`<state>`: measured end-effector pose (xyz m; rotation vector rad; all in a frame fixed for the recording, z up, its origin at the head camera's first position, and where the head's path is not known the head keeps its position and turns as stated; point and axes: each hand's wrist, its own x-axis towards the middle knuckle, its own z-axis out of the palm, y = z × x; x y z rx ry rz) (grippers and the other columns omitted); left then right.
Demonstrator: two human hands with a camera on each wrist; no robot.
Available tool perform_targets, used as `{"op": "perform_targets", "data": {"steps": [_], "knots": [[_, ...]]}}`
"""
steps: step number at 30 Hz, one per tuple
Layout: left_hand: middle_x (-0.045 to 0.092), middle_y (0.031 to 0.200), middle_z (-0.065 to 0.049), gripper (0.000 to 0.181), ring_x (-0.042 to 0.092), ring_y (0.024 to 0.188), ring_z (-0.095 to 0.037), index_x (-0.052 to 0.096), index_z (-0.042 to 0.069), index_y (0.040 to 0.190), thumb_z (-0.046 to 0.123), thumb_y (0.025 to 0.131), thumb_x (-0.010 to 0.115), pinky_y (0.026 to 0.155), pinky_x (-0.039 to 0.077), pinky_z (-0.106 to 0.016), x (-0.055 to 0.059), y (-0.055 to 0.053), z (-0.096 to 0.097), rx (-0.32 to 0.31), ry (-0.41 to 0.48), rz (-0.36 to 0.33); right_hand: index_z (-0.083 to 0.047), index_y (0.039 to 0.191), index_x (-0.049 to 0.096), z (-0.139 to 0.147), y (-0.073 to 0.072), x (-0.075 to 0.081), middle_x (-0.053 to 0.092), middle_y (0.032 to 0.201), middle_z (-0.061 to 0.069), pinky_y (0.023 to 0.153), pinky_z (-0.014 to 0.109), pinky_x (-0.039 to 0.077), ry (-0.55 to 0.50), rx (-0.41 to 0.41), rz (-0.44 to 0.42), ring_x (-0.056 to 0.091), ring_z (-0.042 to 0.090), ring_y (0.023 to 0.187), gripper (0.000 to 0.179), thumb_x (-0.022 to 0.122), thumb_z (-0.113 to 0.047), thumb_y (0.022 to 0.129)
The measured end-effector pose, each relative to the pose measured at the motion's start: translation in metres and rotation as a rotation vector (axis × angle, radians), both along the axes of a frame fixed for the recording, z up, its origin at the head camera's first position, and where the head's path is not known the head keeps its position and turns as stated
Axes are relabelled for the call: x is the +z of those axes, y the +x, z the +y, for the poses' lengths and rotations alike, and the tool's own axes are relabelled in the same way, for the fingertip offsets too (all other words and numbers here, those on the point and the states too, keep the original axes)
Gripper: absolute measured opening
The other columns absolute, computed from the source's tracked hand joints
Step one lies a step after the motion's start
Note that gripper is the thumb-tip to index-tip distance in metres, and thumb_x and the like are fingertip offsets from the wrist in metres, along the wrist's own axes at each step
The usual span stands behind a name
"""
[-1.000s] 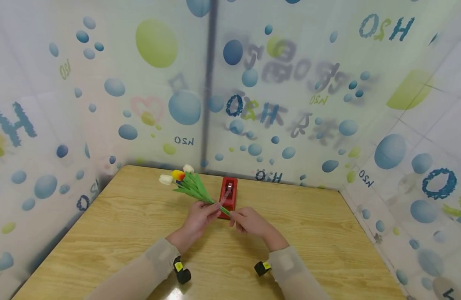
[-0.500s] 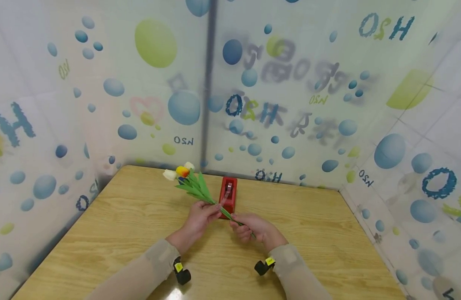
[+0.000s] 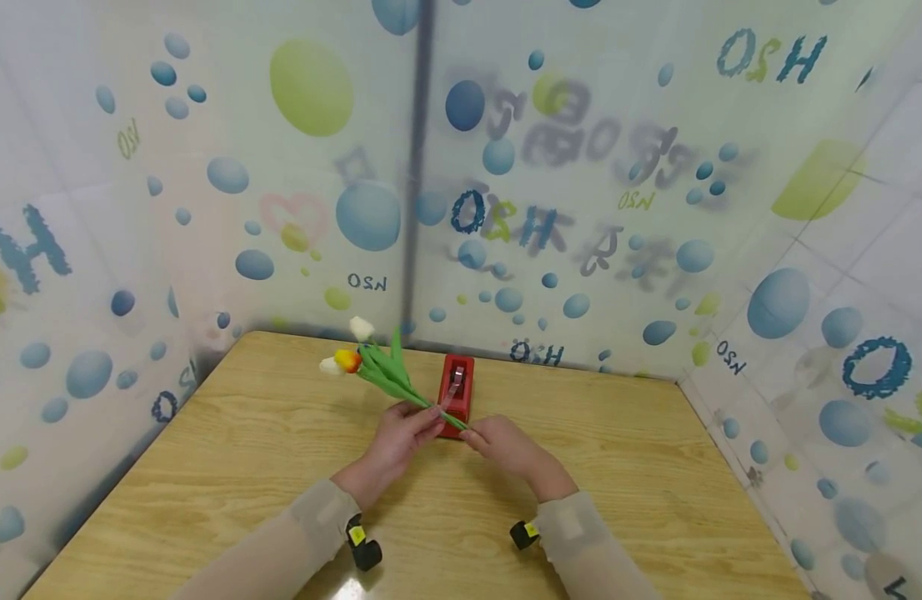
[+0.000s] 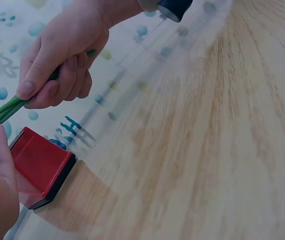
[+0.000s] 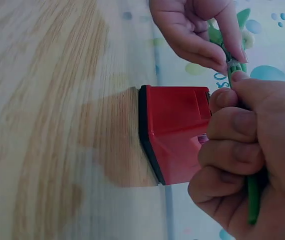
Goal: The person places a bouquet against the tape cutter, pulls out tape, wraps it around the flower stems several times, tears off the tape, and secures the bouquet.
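Observation:
A bunch of tulips (image 3: 386, 375) with white and orange-yellow heads slants up and left over the table. My left hand (image 3: 397, 437) pinches the stems between thumb and fingers below the leaves. Lower down, my right hand (image 3: 509, 450) has its fingers curled round the green stems (image 5: 253, 200), whose ends poke out below its palm in the right wrist view. Behind both hands stands a red tape dispenser (image 3: 467, 383). From it a strip of clear tape (image 3: 452, 395) runs to the stems at my left fingertips. Clear tape (image 5: 234, 65) shows wrapped on the stems there.
The wooden table (image 3: 281, 450) reaches back to a patterned curtain (image 3: 596, 250) with blue and green dots. Tiled wall (image 3: 881, 233) shows behind the printed sheet at the right. A black wrist camera (image 3: 365, 550) sits at my left cuff, another at my right.
The tulip bunch has turned about its stems: the orange-yellow head swung left and down, one white head rose. My right hand rolled over round the stems; my left hand stayed in place.

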<state>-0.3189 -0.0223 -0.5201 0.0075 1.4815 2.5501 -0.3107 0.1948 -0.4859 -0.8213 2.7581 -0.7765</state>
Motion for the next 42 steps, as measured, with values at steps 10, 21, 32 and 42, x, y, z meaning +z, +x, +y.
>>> {"op": "perform_targets", "data": {"steps": [10, 21, 32, 42], "knots": [[0.077, 0.099, -0.003, 0.006, 0.076, 0.087, -0.010, 0.065, -0.003, 0.109, -0.002, 0.103, 0.065, 0.082, 0.066, -0.022, 0.001, 0.001, 0.001, 0.008, -0.016, -0.001, -0.007, 0.090, 0.072, -0.001, 0.001, 0.002, 0.052, 0.062, -0.008, 0.053, 0.022, 0.040, -0.003, -0.018, -0.045, 0.043, 0.006, 0.053, 0.044, 0.046, -0.032, 0.115], [0.074, 0.093, -0.002, 0.011, 0.076, 0.084, -0.011, 0.064, -0.008, 0.112, -0.005, 0.101, 0.067, 0.082, 0.067, -0.023, -0.003, -0.001, 0.001, -0.004, -0.044, 0.031, -0.005, 0.103, 0.068, 0.010, -0.003, -0.013, 0.045, 0.054, -0.013, 0.044, 0.018, 0.022, -0.631, -0.133, -0.903, 0.035, -0.002, 0.043, 0.059, 0.025, -0.042, 0.118], [0.075, 0.101, -0.002, 0.024, 0.076, 0.089, -0.011, 0.056, -0.005, 0.125, -0.008, 0.102, 0.063, 0.085, 0.067, -0.024, -0.001, -0.002, 0.002, -0.004, -0.006, 0.032, -0.016, 0.085, 0.052, 0.010, -0.006, -0.013, 0.037, 0.063, -0.010, 0.049, 0.022, 0.024, -0.594, -0.074, -0.840, 0.030, 0.004, 0.050, 0.041, 0.038, -0.038, 0.117], [0.076, 0.101, -0.002, 0.019, 0.077, 0.093, -0.011, 0.061, -0.002, 0.120, -0.006, 0.102, 0.064, 0.087, 0.067, -0.027, 0.002, 0.000, 0.001, 0.004, 0.005, 0.020, 0.015, 0.095, 0.058, 0.005, -0.004, -0.007, 0.038, 0.061, -0.007, 0.054, 0.021, 0.033, -0.271, -0.035, -0.273, 0.033, 0.010, 0.054, 0.055, 0.039, -0.032, 0.117]]}}
